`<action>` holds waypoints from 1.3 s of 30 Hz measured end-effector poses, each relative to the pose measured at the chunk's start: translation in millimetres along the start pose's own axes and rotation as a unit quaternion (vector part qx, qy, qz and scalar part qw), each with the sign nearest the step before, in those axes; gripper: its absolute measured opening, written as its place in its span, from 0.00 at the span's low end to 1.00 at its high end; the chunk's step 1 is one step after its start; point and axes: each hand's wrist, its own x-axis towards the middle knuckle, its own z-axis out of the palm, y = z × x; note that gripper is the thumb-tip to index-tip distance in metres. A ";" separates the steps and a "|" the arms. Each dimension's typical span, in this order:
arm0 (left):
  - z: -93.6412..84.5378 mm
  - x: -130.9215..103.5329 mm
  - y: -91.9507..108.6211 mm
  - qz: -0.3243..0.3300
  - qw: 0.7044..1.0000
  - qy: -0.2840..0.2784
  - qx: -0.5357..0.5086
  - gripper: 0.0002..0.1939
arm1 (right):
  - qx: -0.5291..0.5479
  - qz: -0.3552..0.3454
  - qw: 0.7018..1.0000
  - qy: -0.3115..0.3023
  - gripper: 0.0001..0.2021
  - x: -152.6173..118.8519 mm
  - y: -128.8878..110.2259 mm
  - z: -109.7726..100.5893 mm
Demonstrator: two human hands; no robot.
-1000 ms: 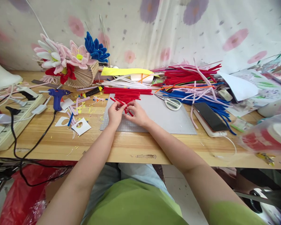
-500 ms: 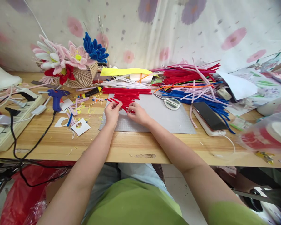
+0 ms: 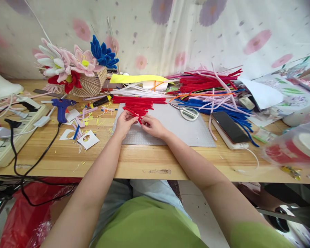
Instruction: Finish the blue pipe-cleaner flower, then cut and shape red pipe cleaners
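Between my two hands is a bent red pipe cleaner (image 3: pixel 131 112), held above the grey cutting mat (image 3: pixel 181 132). My left hand (image 3: pixel 124 123) pinches its left part between thumb and fingers. At its right end, my right hand (image 3: pixel 152 125) is closed with the fingertips on the pipe cleaner, where the strands appear to cross. Just beyond my hands lie several cut red pipe cleaners (image 3: pixel 141 103) in a row on the mat, with longer red ones (image 3: pixel 155 100) along its far edge. Scissors (image 3: pixel 188 113) with pale handles rest on the mat to the right.
A blue glue gun (image 3: pixel 61 108) stands at the left by a power strip (image 3: pixel 5 148). Fuzzy flowers (image 3: pixel 84 62) are behind it. Scraps and white card pieces (image 3: pixel 91 140) litter the left. Pipe cleaner bundles (image 3: pixel 209 82) and a phone (image 3: pixel 231 127) are at the right.
My left hand has shifted slightly left and turned. The red pipe cleaner's free ends, which stuck out left past my fingers, now show as a bent loop between my hands.
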 end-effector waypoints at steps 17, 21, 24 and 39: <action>1.9 -1.6 -0.3 -0.033 0.994 0.066 -0.082 0.22 | -0.010 -0.017 1.000 -0.009 0.06 -0.8 -1.3 -7.6; 1.8 -2.3 0.0 -0.036 0.993 0.063 -0.096 0.21 | -0.023 -0.035 0.999 0.019 0.06 -0.4 1.0 -5.8; 1.6 -2.9 1.2 -0.038 0.994 0.042 -0.094 0.20 | -0.047 -0.040 0.997 0.039 0.06 -1.1 2.3 -4.2; -0.3 1.7 -1.6 -0.048 0.988 0.081 -0.121 0.18 | -0.016 -0.056 0.998 -0.033 0.08 3.3 -4.9 -8.5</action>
